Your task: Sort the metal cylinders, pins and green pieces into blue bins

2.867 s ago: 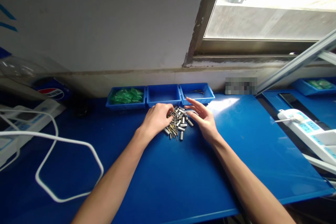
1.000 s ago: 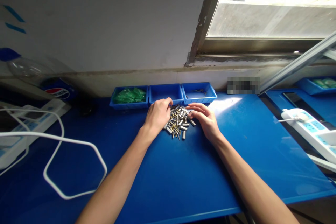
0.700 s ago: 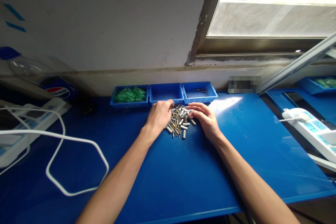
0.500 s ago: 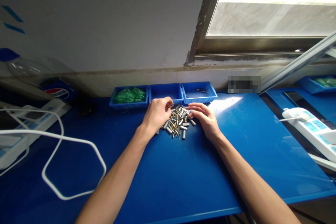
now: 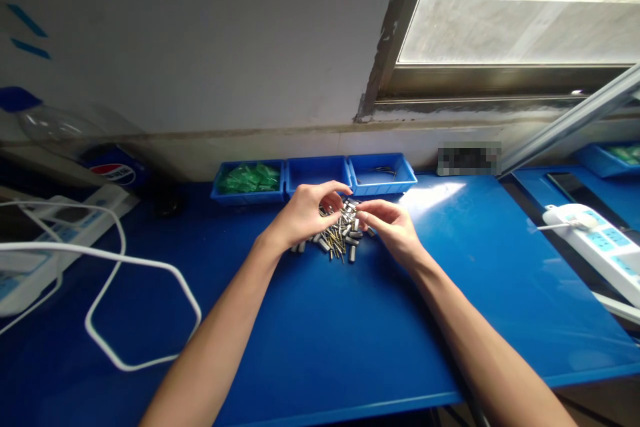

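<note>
A pile of small metal parts (image 5: 336, 240), gold-toned thin pins and grey blocks, lies on the blue table. Over the pile's left and upper side is my left hand (image 5: 313, 213), its thumb and fingers apart in a curve with nothing seen between them. From the right my right hand (image 5: 393, 227) reaches to the pile's upper right edge. Its thumb and index finger are pinched close together; whatever is between them is too small to make out. The fingertips of both hands are near each other but apart.
Behind the pile stand three blue bins: one with green pieces (image 5: 250, 179), a middle one (image 5: 317, 167), and one with a few thin dark pins (image 5: 381, 172). White cable (image 5: 145, 259) and a bottle (image 5: 113, 163) are left; a power strip (image 5: 595, 233) is right.
My left hand has moved right over the pile and its fingers have spread. My right hand's fingertips have come nearer to it and closed together. The view has shifted slightly.
</note>
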Motion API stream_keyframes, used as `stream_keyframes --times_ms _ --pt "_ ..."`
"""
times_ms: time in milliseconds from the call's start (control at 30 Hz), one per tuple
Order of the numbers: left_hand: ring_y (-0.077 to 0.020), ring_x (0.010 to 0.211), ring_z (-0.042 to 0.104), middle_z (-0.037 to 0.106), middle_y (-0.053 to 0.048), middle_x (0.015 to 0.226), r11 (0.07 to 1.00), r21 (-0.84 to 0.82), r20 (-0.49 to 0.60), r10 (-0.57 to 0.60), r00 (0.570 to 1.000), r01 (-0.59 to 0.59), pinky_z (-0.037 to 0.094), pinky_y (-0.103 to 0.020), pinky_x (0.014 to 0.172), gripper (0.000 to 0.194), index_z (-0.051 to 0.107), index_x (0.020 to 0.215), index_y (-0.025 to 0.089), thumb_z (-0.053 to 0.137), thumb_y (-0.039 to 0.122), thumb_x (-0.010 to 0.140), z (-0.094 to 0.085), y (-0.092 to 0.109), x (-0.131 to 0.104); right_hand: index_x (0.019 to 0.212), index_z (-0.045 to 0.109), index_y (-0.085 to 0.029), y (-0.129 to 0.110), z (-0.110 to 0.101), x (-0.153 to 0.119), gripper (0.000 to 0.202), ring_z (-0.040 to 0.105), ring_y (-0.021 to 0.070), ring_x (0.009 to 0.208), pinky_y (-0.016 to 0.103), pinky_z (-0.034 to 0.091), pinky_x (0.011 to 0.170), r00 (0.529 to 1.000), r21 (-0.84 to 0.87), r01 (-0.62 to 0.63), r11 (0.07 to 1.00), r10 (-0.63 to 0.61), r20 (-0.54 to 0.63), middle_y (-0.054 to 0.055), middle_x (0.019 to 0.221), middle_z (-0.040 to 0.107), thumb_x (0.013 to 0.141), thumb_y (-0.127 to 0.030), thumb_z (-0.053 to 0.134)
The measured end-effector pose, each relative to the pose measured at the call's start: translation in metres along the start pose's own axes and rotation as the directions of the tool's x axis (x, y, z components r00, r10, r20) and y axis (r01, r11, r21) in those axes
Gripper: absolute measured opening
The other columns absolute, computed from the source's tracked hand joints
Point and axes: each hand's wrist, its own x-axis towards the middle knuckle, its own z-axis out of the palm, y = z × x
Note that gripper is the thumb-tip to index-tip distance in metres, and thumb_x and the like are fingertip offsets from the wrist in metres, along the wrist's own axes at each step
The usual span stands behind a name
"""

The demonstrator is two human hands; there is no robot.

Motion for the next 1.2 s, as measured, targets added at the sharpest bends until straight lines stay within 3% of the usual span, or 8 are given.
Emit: stream_keyframes --times_ms 133,233,333,433,733,1033,1200 --pt "-0.0159 0.086 0.077 0.08 -0.002 0.096 0.995 0.101 -0.011 0.009 1.0 -0.007 0.062 -0.025 0.084 0.035 0.073 0.121 0.019 0.071 0.014 0.086 0.0 -0.004 0.0 0.1 0.083 -0.025 0.003 -0.002 0.001 0.032 0.07 0.0194 0.073 0.038 0.06 0.075 1.0 -0.025 -0.005 1.0 0.005 -0.007 0.001 0.082 0.079 0.08 -0.049 0.089" --pt "-0.0208 0.093 0.078 0.082 -0.006 0.102 0.95 0.298 -0.038 -0.08 0.996 0.088 0.061 -0.029 0.087 0.03 0.076 0.118 0.02 0.072 0.016 0.088 -0.005 -0.005 -0.001 0.1 0.082 -0.027 0.003 -0.002 0.001 0.028 0.073 0.0214 0.077 0.041 0.062 0.08 0.994 -0.025 0.042 0.999 -0.044 -0.096 0.002 0.085 0.08 0.082 -0.048 0.088" --pt "-0.0276 0.103 0.078 0.082 -0.009 0.11 0.832 0.508 -0.074 -0.216 0.974 0.223 0.06 -0.035 0.092 0.027 0.08 0.115 0.021 0.07 0.017 0.091 -0.009 -0.004 -0.002 0.11 0.079 -0.031 0.0 -0.001 0.002 0.031 0.077 0.0246 0.096 0.046 0.061 0.096 0.971 0.004 0.141 0.99 -0.137 -0.197 0.003 0.108 0.082 0.083 -0.043 0.089" --pt "-0.0301 0.104 0.078 0.082 -0.012 0.111 0.739 0.614 -0.076 -0.295 0.953 0.277 0.06 -0.036 0.093 0.031 0.08 0.119 0.023 0.066 0.017 0.093 -0.006 -0.003 -0.003 0.126 0.073 -0.035 -0.002 -0.001 0.001 0.044 0.074 0.0269 0.115 0.049 0.057 0.108 0.967 0.014 0.164 0.986 -0.158 -0.199 0.005 0.134 0.075 0.084 -0.041 0.087" --pt "-0.0267 0.104 0.076 0.08 -0.01 0.111 0.723 0.653 -0.062 -0.247 0.967 0.226 0.057 -0.031 0.086 0.029 0.077 0.118 0.024 0.061 0.015 0.096 0.011 -0.014 0.0 0.121 0.073 -0.032 0.0 0.001 -0.001 0.034 0.074 0.0217 0.092 0.04 0.06 0.085 0.99 -0.005 0.101 0.995 -0.101 -0.103 0.005 0.126 0.078 0.09 -0.044 0.08" --pt "-0.0254 0.098 0.075 0.076 -0.01 0.109 0.647 0.739 0.0 -0.28 0.96 0.189 0.054 -0.031 0.079 0.027 0.078 0.112 0.019 0.053 0.017 0.102 0.014 -0.008 -0.001 0.119 0.074 -0.03 0.002 -0.001 0.0 0.03 0.072 0.0188 0.085 0.036 0.058 0.081 0.994 0.04 0.077 0.996 -0.074 -0.08 0.003 0.118 0.079 0.091 -0.041 0.079" --pt "-0.0243 0.096 0.075 0.076 -0.01 0.106 0.644 0.736 -0.025 -0.283 0.959 0.209 0.051 -0.031 0.075 0.024 0.076 0.104 0.019 0.053 0.016 0.101 0.016 -0.008 -0.001 0.119 0.075 -0.03 0.002 -0.001 -0.001 0.03 0.071 0.0189 0.083 0.037 0.058 0.08 0.995 0.045 0.072 0.996 -0.068 -0.075 0.004 0.117 0.079 0.091 -0.04 0.078"
